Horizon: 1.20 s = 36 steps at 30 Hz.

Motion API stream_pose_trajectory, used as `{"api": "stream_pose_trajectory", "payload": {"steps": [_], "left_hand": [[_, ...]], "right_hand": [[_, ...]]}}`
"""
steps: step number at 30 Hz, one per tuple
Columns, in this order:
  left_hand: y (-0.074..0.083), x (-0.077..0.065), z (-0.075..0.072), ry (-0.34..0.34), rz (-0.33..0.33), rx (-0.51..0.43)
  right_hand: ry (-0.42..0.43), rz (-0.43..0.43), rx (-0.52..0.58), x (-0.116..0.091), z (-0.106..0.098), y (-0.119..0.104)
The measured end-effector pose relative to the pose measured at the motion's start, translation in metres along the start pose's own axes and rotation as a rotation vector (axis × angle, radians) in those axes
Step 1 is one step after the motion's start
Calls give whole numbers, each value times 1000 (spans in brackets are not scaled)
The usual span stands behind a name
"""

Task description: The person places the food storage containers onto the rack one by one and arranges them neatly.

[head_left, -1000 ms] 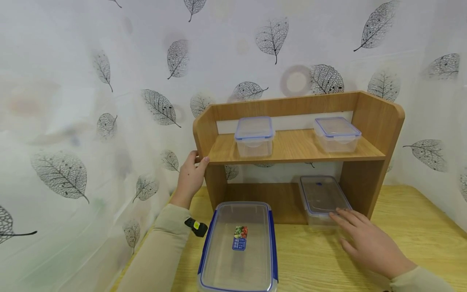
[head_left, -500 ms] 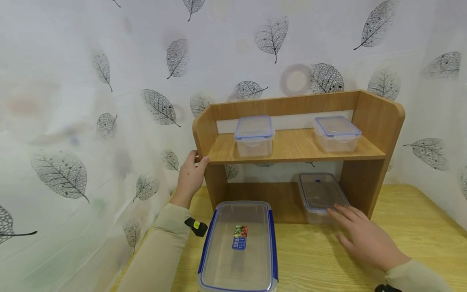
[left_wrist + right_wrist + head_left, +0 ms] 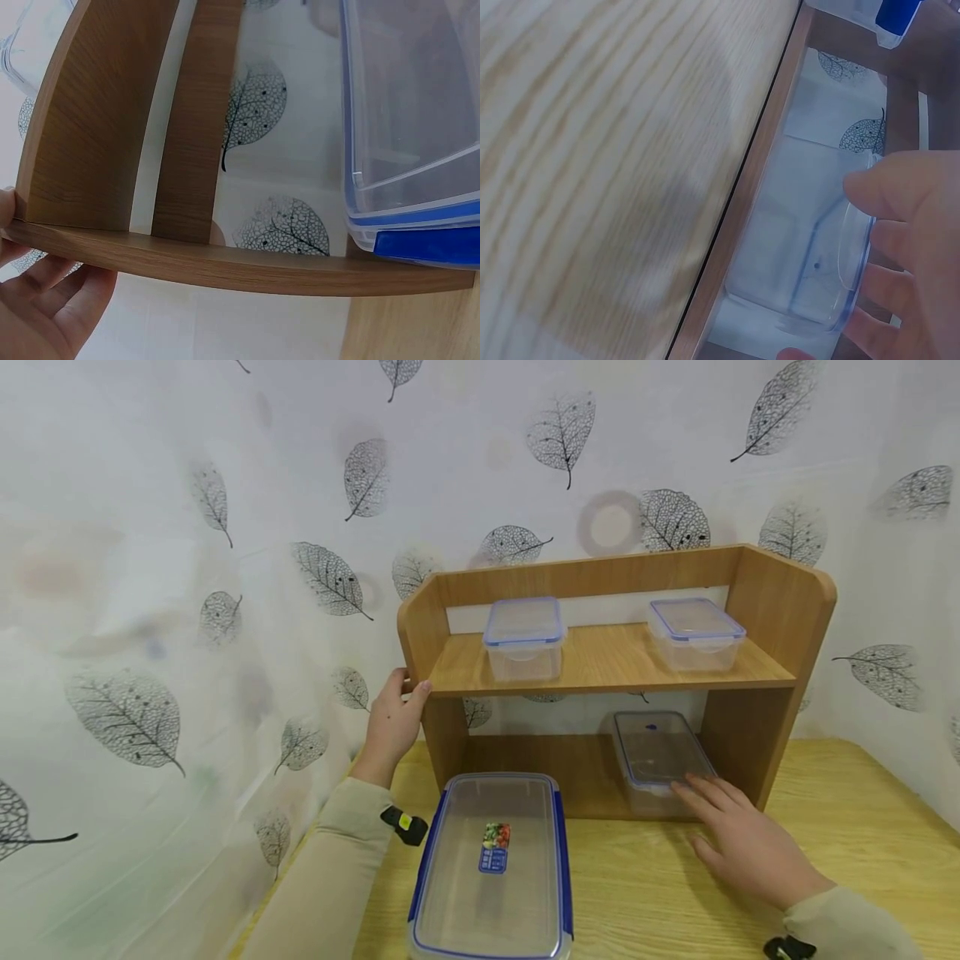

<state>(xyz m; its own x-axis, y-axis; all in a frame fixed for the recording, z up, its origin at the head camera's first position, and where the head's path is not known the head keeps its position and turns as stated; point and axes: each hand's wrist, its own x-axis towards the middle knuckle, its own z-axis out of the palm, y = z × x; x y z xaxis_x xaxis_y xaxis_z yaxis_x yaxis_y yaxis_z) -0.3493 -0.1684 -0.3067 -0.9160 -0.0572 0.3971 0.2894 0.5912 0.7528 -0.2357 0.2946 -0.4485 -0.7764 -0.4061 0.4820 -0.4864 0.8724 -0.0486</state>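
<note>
My left hand grips the left side panel of a two-tier wooden desktop shelf. In the left wrist view its fingers lie on the panel's outer side. A clear lidded food container stands in the lower tier, close to the right panel. My right hand lies with extended fingers over the front edge of its lid. In the right wrist view the thumb is at the container's front wall, and the other fingertips are partly hidden.
A larger clear container with blue side clips stands on the table, in front of the shelf's left part. On the upper tier are two small clear containers, one left and one right. A leaf-patterned curtain hangs behind.
The lower-tier container has slid slightly deeper into the shelf, with my right hand moving along at its front. My left hand stays on the side panel.
</note>
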Motion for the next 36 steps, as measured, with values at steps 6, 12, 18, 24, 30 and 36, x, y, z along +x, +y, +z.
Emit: {"api": "stream_pose_trajectory", "payload": {"steps": [6, 12, 18, 24, 30, 36], "left_hand": [[-1, 0, 0, -4, 9, -4], [-3, -1, 1, -18, 6, -13], [-3, -1, 0, -29, 2, -19], [-1, 1, 0, -10, 14, -12], [-1, 2, 0, -14, -2, -5], [-2, 2, -1, -13, -2, 1]], "right_hand": [[-7, -7, -17, 2, 1, 1], [9, -25, -29, 2, 3, 3], [35, -3, 52, 3, -1, -13], [-40, 85, 222, 11, -9, -41], [-160, 195, 476, 15, -7, -61], [-252, 249, 737, 18, -1, -76]]}}
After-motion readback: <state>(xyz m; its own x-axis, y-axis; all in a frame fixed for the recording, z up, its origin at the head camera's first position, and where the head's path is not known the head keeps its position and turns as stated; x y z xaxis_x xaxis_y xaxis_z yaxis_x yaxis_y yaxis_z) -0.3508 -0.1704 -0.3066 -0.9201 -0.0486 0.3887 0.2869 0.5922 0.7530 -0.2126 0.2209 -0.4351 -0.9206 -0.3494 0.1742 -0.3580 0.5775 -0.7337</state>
